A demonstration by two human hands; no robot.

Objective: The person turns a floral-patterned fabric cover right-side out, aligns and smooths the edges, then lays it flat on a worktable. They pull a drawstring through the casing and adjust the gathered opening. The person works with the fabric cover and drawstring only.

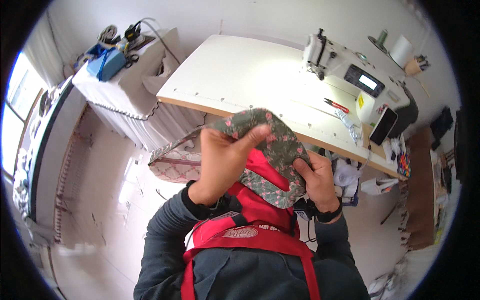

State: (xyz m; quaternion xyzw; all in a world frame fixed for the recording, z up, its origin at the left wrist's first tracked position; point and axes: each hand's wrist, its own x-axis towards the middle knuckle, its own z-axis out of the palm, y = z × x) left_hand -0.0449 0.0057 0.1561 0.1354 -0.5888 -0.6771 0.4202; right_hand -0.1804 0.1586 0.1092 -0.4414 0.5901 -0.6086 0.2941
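Before my red apron (240,220) I hold up a curved piece of dark green cloth with pink flowers (285,145); its exact kind I cannot tell. My left hand (222,157) is closed on its upper left part, thumb lying across the top. At the cloth's right edge, my right hand (320,180) pinches it between thumb and fingers. The cloth curves round a gap through which the apron shows. A paler part with a pink lattice pattern (175,169) hangs out to the left, partly hidden by my left hand and wrist.
Beyond my hands stands a white sewing table (225,70) with a sewing machine (350,65). Red-handled snips (337,105) and a phone (384,126) lie at its right. A cloth-covered stand (115,90) bears a blue box (106,62). Bags and fabric lie under the table's right end.
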